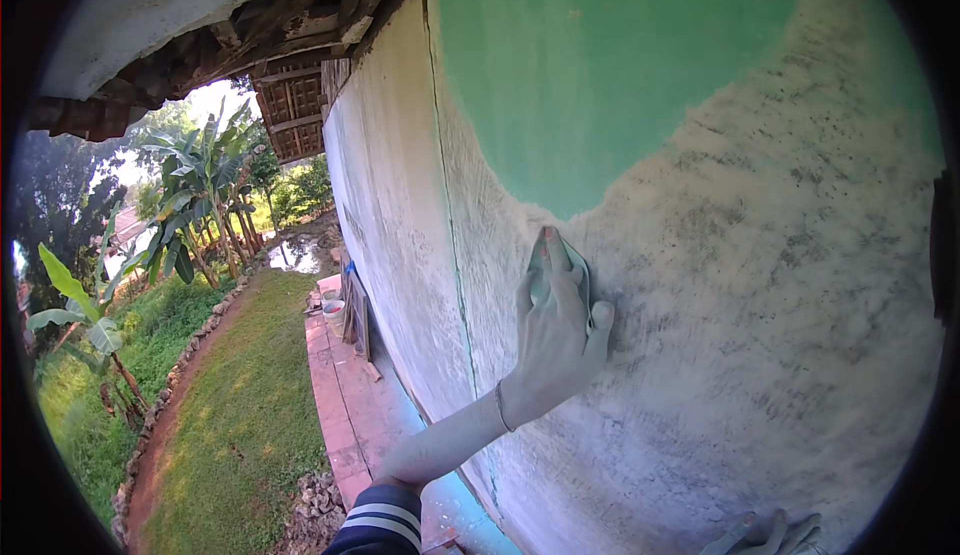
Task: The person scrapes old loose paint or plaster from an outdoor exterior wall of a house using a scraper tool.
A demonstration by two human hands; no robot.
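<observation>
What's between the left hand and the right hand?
Only mottled grey-white wall in the head view, from the left hand down to the right hand at the lower edge.

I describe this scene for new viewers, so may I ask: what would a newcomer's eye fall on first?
Probably the bright green patch, high on the pale wall. Just below its lowest tip, the left hand holds a flat pad against the wall. Leafy plants stand at the left.

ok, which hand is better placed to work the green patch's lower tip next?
Left, likely: left hand holds a greenish pad against the wall just below the green patch; right hand is far lower.
</observation>
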